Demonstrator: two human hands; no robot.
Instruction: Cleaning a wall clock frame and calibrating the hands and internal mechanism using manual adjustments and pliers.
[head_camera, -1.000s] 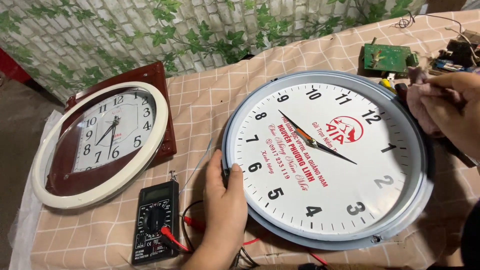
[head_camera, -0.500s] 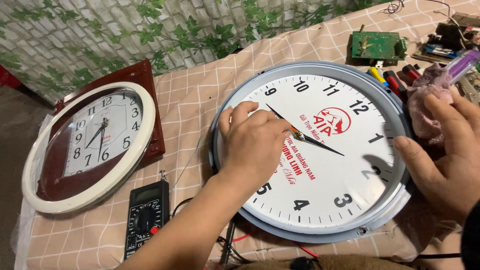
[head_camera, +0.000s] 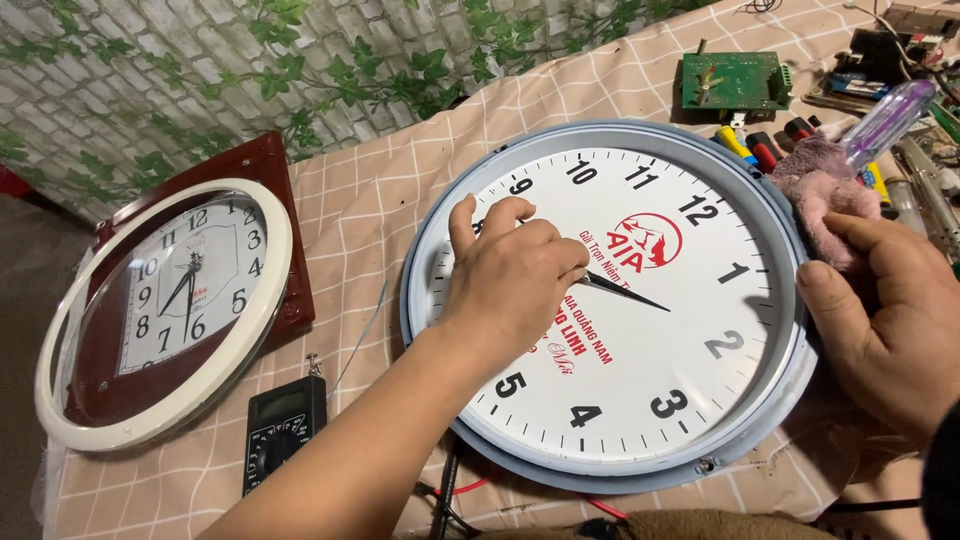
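Observation:
A large round wall clock (head_camera: 660, 400) with a white face and grey rim lies flat on the checked cloth. My left hand (head_camera: 515, 275) rests on the middle of its face, fingertips pinched at the black clock hands (head_camera: 625, 295) near the hub. At the clock's right rim is my right hand (head_camera: 885, 320), thumb against the edge, holding a pink cloth (head_camera: 820, 190).
A second clock (head_camera: 175, 305), white ring on a dark red square back, lies at the left. Below it sits a black multimeter (head_camera: 283, 430) with red and black leads. A green circuit board (head_camera: 732, 80), screwdrivers (head_camera: 890, 120) and parts crowd the top right. Ivy-patterned wall behind.
My left hand left the clock's left rim and moved onto the face, reaching the black hands at the centre. My right hand came down to the right rim.

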